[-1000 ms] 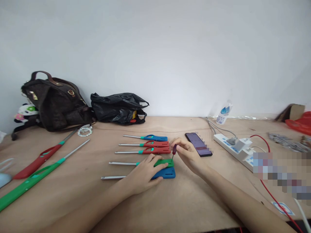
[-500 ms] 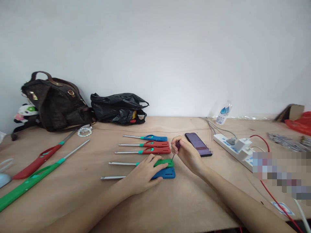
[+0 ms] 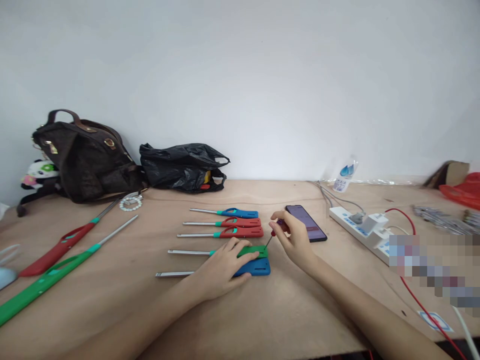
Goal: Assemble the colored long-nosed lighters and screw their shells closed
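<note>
My left hand lies over the green gas lighter and holds it down on the table, its fingers curled across the body. The thumb rests on the blue lighter just nearer to me. In my right hand is a small screwdriver with a dark red handle, gripped between thumb and fingers. The screwdriver leans, and its tip meets the butt end of the green lighter. Beyond lie two red lighters and another blue lighter, all side by side with their metal tubes pointing left.
Right of my hands lie a phone and a white power strip with plugs and cables. At left are a larger-looking red lighter and green lighter. A dark bag and black plastic bag stand behind.
My right hand has turned and shifted slightly, showing more of the screwdriver's red handle. The screwdriver's tip stays at the green lighter's end. My left hand keeps its place.
</note>
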Demonstrator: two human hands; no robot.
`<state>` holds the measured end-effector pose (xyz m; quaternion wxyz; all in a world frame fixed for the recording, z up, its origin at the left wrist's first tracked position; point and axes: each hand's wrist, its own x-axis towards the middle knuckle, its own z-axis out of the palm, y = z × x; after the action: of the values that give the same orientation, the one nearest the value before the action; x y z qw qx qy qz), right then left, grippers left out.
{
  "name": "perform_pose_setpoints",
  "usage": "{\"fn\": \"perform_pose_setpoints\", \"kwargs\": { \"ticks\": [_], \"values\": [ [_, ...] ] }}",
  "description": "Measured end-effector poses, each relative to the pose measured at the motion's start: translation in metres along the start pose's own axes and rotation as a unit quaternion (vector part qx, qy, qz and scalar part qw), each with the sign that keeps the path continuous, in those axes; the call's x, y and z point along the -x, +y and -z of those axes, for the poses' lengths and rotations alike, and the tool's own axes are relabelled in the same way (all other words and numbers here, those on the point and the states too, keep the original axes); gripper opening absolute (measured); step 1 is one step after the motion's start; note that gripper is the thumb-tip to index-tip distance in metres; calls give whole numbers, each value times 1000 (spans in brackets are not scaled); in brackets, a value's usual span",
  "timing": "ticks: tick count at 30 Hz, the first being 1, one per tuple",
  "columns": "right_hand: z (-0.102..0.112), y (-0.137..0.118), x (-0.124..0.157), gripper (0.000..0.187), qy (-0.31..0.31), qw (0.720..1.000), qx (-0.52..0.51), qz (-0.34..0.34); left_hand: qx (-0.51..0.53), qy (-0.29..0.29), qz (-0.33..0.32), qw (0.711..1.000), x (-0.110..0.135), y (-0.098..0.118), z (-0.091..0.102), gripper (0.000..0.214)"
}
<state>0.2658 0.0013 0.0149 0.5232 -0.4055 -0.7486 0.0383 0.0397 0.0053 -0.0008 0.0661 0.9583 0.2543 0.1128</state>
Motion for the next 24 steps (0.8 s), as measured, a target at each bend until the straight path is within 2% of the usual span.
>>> {"fn": "perform_pose_setpoints", "kwargs": {
  "ticks": [5, 10, 13, 17, 21, 24],
  "values": [
    [5, 2, -3, 19, -33, 993, 82, 81, -2, 13, -4, 1000, 1, 0, -1, 44],
    [7, 2, -5, 33, -65, 992, 46, 94, 3, 15, -5, 1000, 1, -1, -2, 45],
    [2, 5, -3, 29, -46, 995, 17, 83, 6, 15, -4, 1000, 1, -1, -2, 44],
    [-3, 10, 2, 8, 27, 993, 52, 102, 7, 18, -6, 1000, 1, -2, -2, 45],
    [-2, 8, 3, 12, 38, 991, 51, 119, 9, 25, -11, 1000, 1, -2, -2, 44],
    [0, 4, 2, 20, 14, 996, -5, 90, 7, 16, -6, 1000, 1, -1, -1, 44]
  ]
}}
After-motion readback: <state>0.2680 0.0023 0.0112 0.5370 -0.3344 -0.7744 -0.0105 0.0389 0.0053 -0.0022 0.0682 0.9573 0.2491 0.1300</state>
